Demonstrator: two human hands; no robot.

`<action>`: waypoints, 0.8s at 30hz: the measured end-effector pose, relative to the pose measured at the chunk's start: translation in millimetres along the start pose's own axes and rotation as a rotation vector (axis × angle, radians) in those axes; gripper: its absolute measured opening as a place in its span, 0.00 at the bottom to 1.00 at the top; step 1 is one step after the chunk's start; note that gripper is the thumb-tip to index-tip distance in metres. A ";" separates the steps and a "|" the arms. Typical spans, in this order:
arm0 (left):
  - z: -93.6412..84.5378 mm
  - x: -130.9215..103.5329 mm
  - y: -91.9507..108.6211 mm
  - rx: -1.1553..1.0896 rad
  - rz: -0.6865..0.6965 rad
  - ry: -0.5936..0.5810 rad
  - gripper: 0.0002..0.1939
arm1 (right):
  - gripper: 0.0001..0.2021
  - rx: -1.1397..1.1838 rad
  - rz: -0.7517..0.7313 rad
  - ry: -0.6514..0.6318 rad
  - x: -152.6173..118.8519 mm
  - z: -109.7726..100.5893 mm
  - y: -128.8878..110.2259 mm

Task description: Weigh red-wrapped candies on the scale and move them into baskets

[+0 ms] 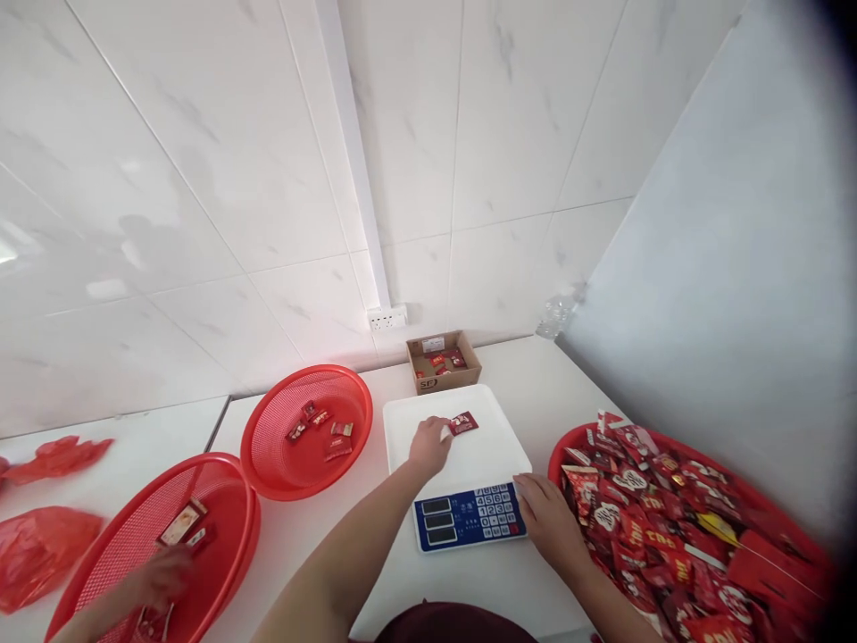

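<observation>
My left hand [430,445] reaches over the white tray of a digital scale [408,429], its fingers closed on the left end of a small dark red snack packet [464,422]. My right hand [550,522] rests at the scale's front right corner, beside the blue keypad [495,513]. Its fingers are stretched out and hold nothing. Close to the right hand, a large red basket [557,464] is heaped with red snack packets [646,527].
Behind the scale stands a cardboard box [445,382] with several packets. Left are a red basket [268,478] with several packets and another basket [228,469], where a co-worker's blurred hand [157,580] reaches in. Red plastic bags [46,549] lie far left; a clear bottle [554,317] is near the wall.
</observation>
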State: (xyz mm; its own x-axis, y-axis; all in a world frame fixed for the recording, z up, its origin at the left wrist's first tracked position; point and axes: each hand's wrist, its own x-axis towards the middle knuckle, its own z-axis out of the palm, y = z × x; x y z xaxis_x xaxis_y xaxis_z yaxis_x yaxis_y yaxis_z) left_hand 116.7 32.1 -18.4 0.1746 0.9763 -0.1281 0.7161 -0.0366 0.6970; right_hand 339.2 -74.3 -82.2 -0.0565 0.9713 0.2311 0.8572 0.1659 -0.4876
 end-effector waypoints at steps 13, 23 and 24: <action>0.3 9.6 1.9 0.218 0.079 -0.033 0.19 | 0.14 0.070 -0.005 -0.038 -8.0 -1.5 5.0; -110.5 -58.1 -87.4 0.179 -0.361 0.438 0.27 | 0.14 0.063 -0.025 0.034 -3.7 -14.1 -11.8; -112.0 -65.2 -95.9 0.180 -0.362 0.396 0.27 | 0.14 0.059 -0.024 0.059 -3.2 -16.6 -12.1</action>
State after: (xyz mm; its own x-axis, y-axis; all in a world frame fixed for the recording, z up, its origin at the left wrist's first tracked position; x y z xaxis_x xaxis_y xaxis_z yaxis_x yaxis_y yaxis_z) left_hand -39.1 -4.2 2.2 -0.3457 0.9376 -0.0384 0.7932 0.3138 0.5219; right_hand 337.4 -82.2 -63.0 -0.0447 0.9556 0.2913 0.8240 0.2001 -0.5300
